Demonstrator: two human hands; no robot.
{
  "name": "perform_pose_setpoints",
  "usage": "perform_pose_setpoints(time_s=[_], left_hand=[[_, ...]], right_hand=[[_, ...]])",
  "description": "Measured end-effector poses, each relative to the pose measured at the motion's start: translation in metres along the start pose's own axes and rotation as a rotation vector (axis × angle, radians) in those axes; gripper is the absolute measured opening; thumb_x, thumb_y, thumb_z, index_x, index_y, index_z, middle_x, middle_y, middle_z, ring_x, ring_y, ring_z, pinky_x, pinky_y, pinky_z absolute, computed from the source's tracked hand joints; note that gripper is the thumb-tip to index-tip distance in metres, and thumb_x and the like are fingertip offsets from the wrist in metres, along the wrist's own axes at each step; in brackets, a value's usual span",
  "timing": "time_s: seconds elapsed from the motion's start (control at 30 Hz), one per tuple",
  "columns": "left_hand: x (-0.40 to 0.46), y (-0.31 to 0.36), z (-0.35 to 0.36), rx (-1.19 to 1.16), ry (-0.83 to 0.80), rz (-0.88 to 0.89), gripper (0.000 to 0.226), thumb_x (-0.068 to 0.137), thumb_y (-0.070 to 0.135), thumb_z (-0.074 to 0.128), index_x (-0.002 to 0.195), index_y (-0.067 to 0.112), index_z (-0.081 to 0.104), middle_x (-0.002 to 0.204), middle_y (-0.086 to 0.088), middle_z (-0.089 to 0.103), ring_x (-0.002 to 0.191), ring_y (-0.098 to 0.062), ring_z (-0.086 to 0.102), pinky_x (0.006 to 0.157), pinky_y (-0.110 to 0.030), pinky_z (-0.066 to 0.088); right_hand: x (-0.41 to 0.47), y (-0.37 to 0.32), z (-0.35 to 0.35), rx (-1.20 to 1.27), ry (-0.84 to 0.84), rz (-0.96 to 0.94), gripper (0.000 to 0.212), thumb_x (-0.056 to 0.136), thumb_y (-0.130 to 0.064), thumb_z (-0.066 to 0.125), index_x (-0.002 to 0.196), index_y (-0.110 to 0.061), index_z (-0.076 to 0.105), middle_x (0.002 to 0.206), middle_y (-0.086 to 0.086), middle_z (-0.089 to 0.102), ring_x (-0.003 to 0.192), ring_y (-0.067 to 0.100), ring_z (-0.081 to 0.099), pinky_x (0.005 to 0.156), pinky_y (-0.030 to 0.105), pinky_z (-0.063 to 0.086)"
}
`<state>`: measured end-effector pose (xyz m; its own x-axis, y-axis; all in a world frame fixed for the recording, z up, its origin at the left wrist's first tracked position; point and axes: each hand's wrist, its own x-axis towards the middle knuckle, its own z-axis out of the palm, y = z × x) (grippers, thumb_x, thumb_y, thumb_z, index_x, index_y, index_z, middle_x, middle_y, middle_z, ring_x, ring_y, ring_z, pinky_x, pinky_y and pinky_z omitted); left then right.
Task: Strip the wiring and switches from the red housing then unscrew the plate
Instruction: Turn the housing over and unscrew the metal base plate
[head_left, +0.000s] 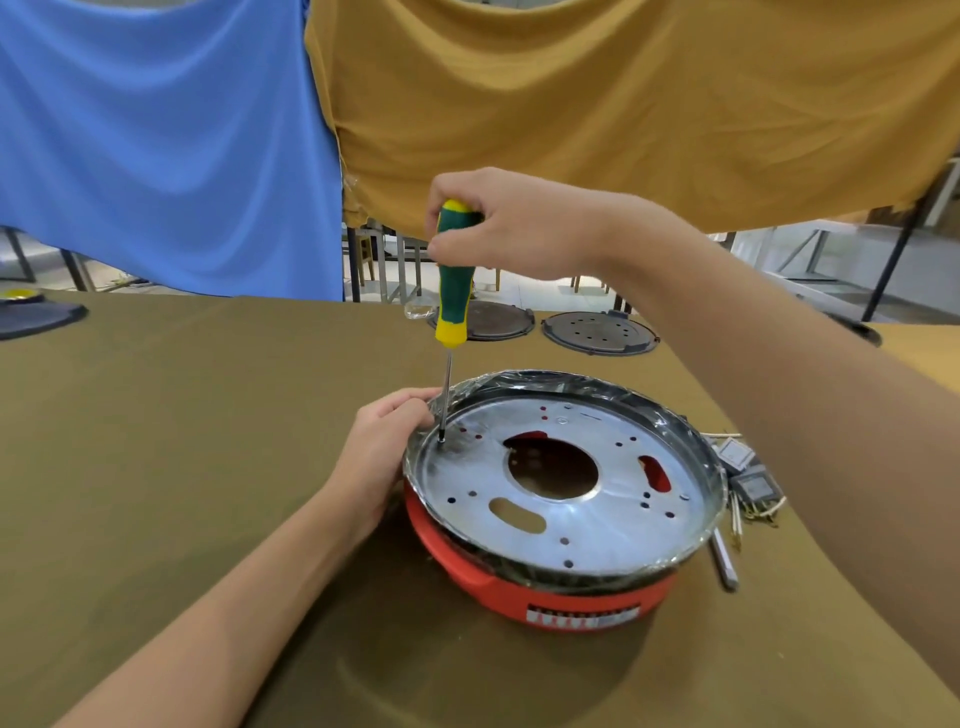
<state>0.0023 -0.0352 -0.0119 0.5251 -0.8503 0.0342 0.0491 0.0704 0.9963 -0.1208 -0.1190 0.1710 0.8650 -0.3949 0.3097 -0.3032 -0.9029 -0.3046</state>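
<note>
screwdriver's on the plate screw, here's where it could slip

the red housing (540, 582) sits on the olive table (182, 441) right in front of the person, with the round metal plate (561, 483) on top, inside a dark rim wrapped in clear film. the pulled switches and wires (748, 483) lie in a heap just beside the housing on its right, so the stripping part looks done to me and this is the unscrewing step.

right hand (514, 223) has its fingers curled round the top of the green and yellow screwdriver (453, 280), shaft nearly upright, tip down on a spot near the plate's left edge. i can't actually make out the screw head under the tip. left hand (384, 447) is wrapped over the rim on the left side, fingers gripping it, very close to the shaft.

what could go wrong: the grip is high on the handle, so if the tip isn't seated square it could cam out and skate across the shiny plate, or jab those left fingers sitting right by it. the film on the rim also looks slick, so the housing might twist under torque.
</note>
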Motion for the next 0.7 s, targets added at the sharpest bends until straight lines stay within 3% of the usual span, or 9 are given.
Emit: perform_pose_setpoints(time_s=[0.07,0.13,0.23,0.33,0.47,0.53,0.6,0.63,0.7], left_hand=[[0.000,-0.001,-0.001,-0.014,0.000,0.007,0.038,0.084,-0.005,0.045,0.102,0.009,0.075,0.095,-0.013,0.077,0.080,-0.023,0.071,0.070,-0.033,0.060],[0.000,0.000,0.000,-0.033,-0.006,0.014,0.038,0.083,-0.005,0.044,0.100,0.009,0.076,0.092,-0.012,0.077,0.077,-0.020,0.072,0.061,-0.027,0.058],[0.000,-0.002,-0.001,-0.028,-0.006,0.019,0.038,0.083,-0.004,0.044,0.100,0.010,0.075,0.092,-0.011,0.077,0.076,-0.020,0.071,0.061,-0.028,0.058],[0.002,-0.003,-0.001,-0.019,0.000,0.010,0.038,0.083,-0.003,0.045,0.102,0.010,0.075,0.097,-0.014,0.076,0.080,-0.023,0.069,0.070,-0.034,0.056],[0.002,-0.003,0.001,-0.053,0.008,0.011,0.037,0.082,-0.003,0.044,0.100,0.008,0.075,0.095,-0.011,0.077,0.078,-0.019,0.070,0.060,-0.026,0.056],[0.002,-0.003,0.003,-0.081,0.015,0.008,0.037,0.082,-0.005,0.043,0.100,0.006,0.074,0.094,-0.012,0.076,0.078,-0.019,0.069,0.060,-0.024,0.056],[0.001,-0.004,0.004,-0.086,0.019,0.006,0.037,0.082,-0.005,0.043,0.102,0.004,0.073,0.098,-0.015,0.075,0.080,-0.020,0.069,0.062,-0.025,0.057],[0.000,-0.004,0.003,-0.085,0.016,0.009,0.037,0.082,-0.005,0.043,0.103,0.004,0.073,0.101,-0.016,0.075,0.082,-0.021,0.069,0.064,-0.026,0.057],[-0.001,-0.004,0.003,-0.082,0.012,0.010,0.037,0.083,-0.004,0.043,0.104,0.004,0.073,0.105,-0.017,0.074,0.086,-0.022,0.069,0.067,-0.029,0.057]], right_hand=[[0.000,0.001,-0.001,0.056,0.010,0.025,0.017,0.093,-0.029,0.056,0.098,-0.014,0.063,0.075,-0.002,0.050,0.061,0.010,0.040,0.057,0.021,0.036],[0.003,0.003,0.003,0.012,0.061,0.078,0.027,0.094,-0.043,0.056,0.095,-0.016,0.062,0.076,-0.002,0.052,0.063,0.012,0.043,0.061,0.026,0.037],[0.004,0.005,0.013,-0.094,0.191,0.108,0.048,0.091,-0.061,0.057,0.090,-0.013,0.056,0.070,-0.004,0.049,0.057,0.012,0.041,0.053,0.024,0.032],[0.003,0.006,0.018,-0.067,0.238,0.071,0.036,0.092,-0.052,0.063,0.106,-0.018,0.062,0.076,-0.010,0.051,0.060,0.005,0.045,0.050,0.019,0.033],[-0.009,0.006,0.011,-0.072,0.200,0.061,0.034,0.094,-0.037,0.066,0.124,-0.023,0.058,0.088,-0.016,0.047,0.072,0.002,0.048,0.060,0.015,0.035],[-0.016,0.006,0.005,0.130,0.111,0.034,0.029,0.094,-0.021,0.068,0.122,-0.021,0.060,0.099,-0.007,0.059,0.082,0.006,0.059,0.073,0.020,0.047],[-0.020,0.006,0.004,0.385,0.036,0.036,0.025,0.092,-0.008,0.065,0.116,-0.016,0.061,0.107,0.007,0.067,0.096,0.020,0.068,0.087,0.033,0.057],[-0.018,0.004,0.006,0.359,0.043,0.054,0.021,0.093,-0.012,0.063,0.114,-0.015,0.060,0.104,0.007,0.066,0.095,0.023,0.068,0.084,0.037,0.058],[-0.013,0.000,0.013,0.027,0.089,0.096,0.029,0.097,-0.040,0.058,0.112,-0.016,0.052,0.088,-0.001,0.059,0.075,0.019,0.060,0.063,0.034,0.050]])
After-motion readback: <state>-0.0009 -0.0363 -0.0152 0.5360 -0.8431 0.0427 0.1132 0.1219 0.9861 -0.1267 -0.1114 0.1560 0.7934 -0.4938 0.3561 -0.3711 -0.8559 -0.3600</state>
